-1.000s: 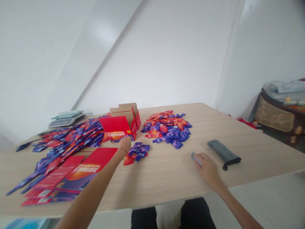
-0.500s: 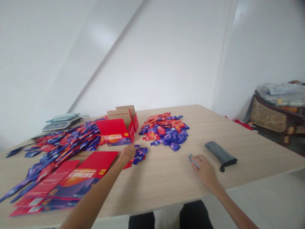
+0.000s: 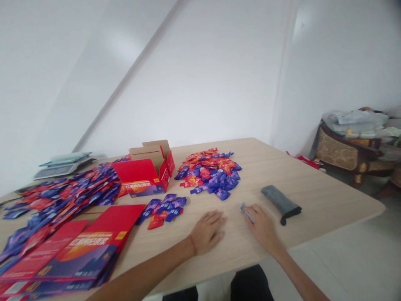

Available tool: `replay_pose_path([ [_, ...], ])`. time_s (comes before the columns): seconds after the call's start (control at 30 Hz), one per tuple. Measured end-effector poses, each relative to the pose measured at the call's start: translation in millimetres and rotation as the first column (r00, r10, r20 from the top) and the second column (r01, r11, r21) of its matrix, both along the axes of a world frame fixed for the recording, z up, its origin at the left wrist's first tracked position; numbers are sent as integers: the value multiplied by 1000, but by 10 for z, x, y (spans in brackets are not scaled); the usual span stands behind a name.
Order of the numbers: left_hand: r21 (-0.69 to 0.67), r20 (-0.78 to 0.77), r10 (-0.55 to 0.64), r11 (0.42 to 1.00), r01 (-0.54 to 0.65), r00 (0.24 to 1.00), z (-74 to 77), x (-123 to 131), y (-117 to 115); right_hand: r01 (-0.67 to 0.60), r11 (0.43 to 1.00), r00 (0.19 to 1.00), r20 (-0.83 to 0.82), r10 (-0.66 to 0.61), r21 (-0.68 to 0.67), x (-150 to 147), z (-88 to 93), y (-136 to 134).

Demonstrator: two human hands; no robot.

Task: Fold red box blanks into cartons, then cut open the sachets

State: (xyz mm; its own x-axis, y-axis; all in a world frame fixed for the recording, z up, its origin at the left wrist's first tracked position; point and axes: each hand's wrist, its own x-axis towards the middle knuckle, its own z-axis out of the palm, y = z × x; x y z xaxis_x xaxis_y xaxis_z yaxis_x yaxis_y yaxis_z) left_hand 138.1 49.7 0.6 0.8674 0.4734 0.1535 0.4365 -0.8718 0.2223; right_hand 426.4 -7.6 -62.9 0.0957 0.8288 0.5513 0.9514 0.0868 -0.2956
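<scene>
My left hand (image 3: 207,232) lies palm down on the table, fingers apart, holding nothing. Close by on its right, my right hand (image 3: 259,223) is closed on a small grey tool (image 3: 249,214) whose kind I cannot make out; its tip points away from me. Beyond my left hand lies a small cluster of purple and red sachets (image 3: 169,207). An open red carton (image 3: 140,177) stands behind that cluster, flaps raised. A larger heap of sachets (image 3: 213,171) sits to the right of the carton.
Flattened red and purple cartons (image 3: 84,246) are stacked at front left. Long sachet strips (image 3: 72,188) pile behind them, near a scale (image 3: 62,167). A grey pouch (image 3: 281,200) lies right of my right hand. A carved chair (image 3: 338,150) stands beyond the table (image 3: 269,163).
My left hand has moved from beside the carton, rightward and toward me, uncovering the small sachet cluster. My right hand keeps its hold on the grey tool. The view has shifted slightly right.
</scene>
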Motion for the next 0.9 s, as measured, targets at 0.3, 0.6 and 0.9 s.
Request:
replay_pose_path([
  [0.3, -48, 5, 91, 995, -91, 996, -77, -32, -65, 6, 1000, 1000, 3, -6, 10, 7, -49, 17],
  [0.6, -23, 23, 88, 996, -88, 996, -84, -35, -81, 3, 1000, 1000, 8, -3, 12, 1, -48, 18],
  [0.9, 273, -77, 336, 913, -304, 939, 381, 66, 1044, 16, 1000, 1000, 20, -16, 26, -1, -85, 41],
])
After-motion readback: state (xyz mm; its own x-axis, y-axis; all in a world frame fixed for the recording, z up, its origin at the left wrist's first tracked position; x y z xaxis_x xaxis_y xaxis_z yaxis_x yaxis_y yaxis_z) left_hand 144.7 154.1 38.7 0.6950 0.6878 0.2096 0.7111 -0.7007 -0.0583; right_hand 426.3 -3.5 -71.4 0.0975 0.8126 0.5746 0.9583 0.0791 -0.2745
